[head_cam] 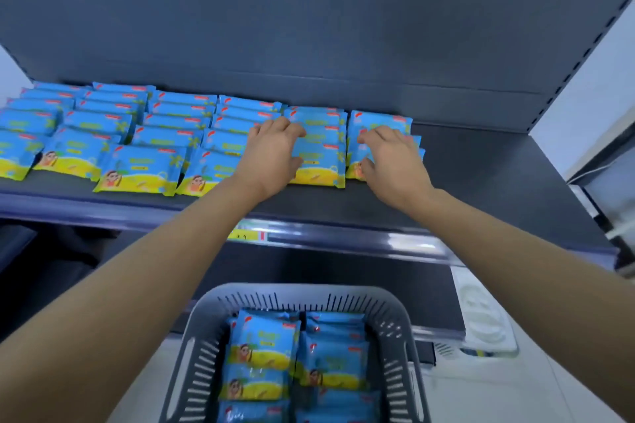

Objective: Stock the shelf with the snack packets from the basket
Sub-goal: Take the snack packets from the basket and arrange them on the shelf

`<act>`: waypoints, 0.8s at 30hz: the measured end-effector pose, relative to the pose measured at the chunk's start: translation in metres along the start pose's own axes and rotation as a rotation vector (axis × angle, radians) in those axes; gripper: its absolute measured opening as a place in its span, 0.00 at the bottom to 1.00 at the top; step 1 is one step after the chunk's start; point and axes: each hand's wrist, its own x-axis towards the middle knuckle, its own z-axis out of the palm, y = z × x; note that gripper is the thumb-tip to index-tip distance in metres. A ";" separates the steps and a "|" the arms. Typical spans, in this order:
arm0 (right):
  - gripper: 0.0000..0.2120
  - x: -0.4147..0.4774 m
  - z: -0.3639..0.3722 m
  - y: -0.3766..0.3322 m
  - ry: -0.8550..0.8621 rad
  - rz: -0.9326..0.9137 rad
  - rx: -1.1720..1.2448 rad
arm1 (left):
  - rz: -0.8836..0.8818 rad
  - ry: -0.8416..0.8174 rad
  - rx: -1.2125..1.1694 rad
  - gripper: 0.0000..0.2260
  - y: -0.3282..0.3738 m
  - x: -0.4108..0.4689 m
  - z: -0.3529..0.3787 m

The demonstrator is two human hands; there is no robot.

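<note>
Blue and yellow snack packets (141, 168) lie in several overlapping rows on the dark shelf (481, 189). My left hand (271, 154) rests palm down on a row of packets (319, 161) near the shelf's middle. My right hand (391, 158) hovers with its fingers curled over the rightmost row (378, 122), touching its front packets. Neither hand grips a packet that I can make out. Below, a grey slotted basket (395, 312) holds more of the same packets (264, 340) in two stacks.
The shelf's right part beyond the last row is bare dark surface. A price label (247, 233) sits on the shelf's front rail. A white appliance-like object (484, 316) stands to the right of the basket. A lower dark shelf lies beneath.
</note>
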 end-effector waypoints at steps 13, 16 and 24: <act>0.17 -0.152 0.117 -0.051 -0.400 -0.010 0.031 | 0.078 -0.526 -0.017 0.16 -0.029 -0.170 0.087; 0.17 -0.175 0.146 -0.043 -0.560 0.048 -0.044 | 0.065 -0.637 0.017 0.18 -0.041 -0.193 0.118; 0.29 -0.209 0.198 -0.027 -0.868 0.151 -0.093 | 0.102 -0.767 0.155 0.31 -0.050 -0.216 0.175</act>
